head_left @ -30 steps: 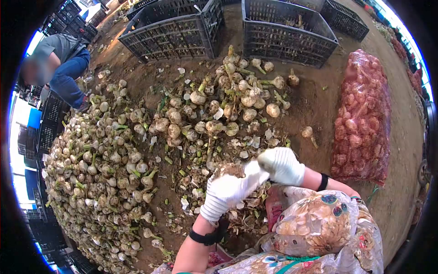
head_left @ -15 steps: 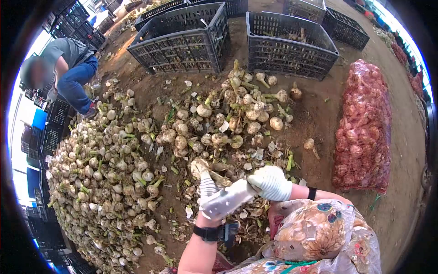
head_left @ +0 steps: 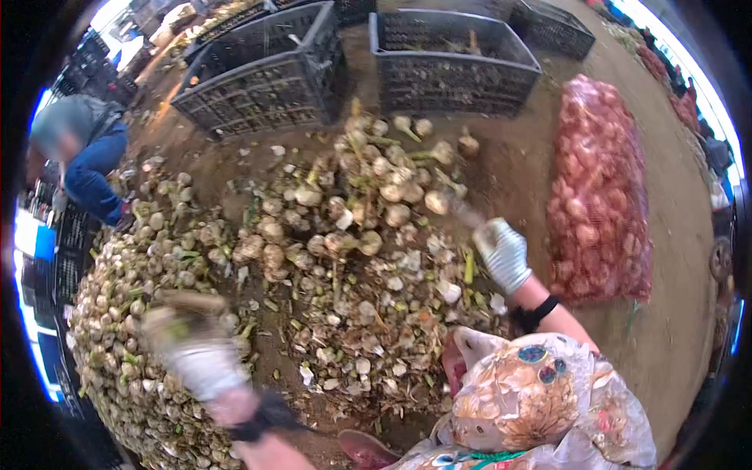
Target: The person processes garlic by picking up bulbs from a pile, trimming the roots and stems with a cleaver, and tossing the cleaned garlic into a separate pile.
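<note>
We view a brown earthen floor (head_left: pixel 513 176) on which all the material lies. At left we see a broad heap of garlic bulbs (head_left: pixel 145 270); at centre, a smaller cluster of stemmed bulbs (head_left: pixel 395 172); nearer the wearer, a litter of skins and stem scraps (head_left: pixel 368 333). The gloved left hand (head_left: pixel 196 352) is over the heap's right side, too blurred for us to tell whether it grasps anything. The gloved right hand (head_left: pixel 503 254) grasps a blurred knife (head_left: pixel 468 215), its blade directed toward the cluster. Behind the cluster we note a left black crate (head_left: pixel 254 98) and a right black crate (head_left: pixel 454 84); at right, a filled red mesh sack (head_left: pixel 599 196). At upper left, a person in blue trousers (head_left: pixel 98 164) bends beside the heap. Bright light borders both sides of the room.
</note>
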Demonstrator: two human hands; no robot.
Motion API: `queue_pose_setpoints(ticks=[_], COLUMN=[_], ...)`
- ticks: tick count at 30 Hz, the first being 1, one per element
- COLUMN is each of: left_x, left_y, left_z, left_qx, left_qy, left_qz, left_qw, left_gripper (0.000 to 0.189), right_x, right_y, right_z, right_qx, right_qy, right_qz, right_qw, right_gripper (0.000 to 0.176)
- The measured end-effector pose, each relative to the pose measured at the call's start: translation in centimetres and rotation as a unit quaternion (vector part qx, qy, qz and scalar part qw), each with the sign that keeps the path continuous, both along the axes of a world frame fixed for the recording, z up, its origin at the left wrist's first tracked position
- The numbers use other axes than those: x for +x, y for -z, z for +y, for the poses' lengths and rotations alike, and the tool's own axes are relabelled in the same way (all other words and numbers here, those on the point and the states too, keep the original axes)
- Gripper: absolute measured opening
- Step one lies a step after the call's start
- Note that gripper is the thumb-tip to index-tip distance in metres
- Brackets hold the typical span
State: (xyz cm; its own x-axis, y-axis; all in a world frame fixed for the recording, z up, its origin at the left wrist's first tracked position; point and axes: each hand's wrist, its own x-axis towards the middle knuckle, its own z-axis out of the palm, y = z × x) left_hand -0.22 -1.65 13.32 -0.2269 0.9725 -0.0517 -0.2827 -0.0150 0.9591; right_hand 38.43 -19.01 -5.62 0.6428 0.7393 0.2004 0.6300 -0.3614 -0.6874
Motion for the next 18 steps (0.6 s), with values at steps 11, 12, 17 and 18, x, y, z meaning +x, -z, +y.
queue_pose_setpoints(ticks=[11, 12, 17, 18], left_x=[4.1, 5.9, 11.0, 11.3], left_y=[10.7, 10.9, 15.6, 17.3], left_z=[-4.3, -5.4, -8.2, -8.1], left_qx=[-0.241, -0.273, -0.207, -0.183], left_qy=[0.28, 0.321, 0.499, 0.512], left_qz=[-0.153, -0.126, -0.07, -0.074], left_qw=[0.917, 0.898, 0.838, 0.836], left_gripper=[0.028, 0.031, 0.064, 0.062], right_x=[10.4, 6.6, -8.5, -9.4], right_y=[8.6, 3.8, -7.4, -7.2], right_z=[0.0, 1.0, 3.5, 3.2], right_qx=[-0.093, -0.043, 0.033, 0.016], right_qy=[0.068, 0.021, -0.191, -0.221], right_qz=[0.263, 0.363, 0.483, 0.466], right_qw=[0.958, 0.931, 0.854, 0.857], right_gripper=[0.05, 0.05, 0.037, 0.035])
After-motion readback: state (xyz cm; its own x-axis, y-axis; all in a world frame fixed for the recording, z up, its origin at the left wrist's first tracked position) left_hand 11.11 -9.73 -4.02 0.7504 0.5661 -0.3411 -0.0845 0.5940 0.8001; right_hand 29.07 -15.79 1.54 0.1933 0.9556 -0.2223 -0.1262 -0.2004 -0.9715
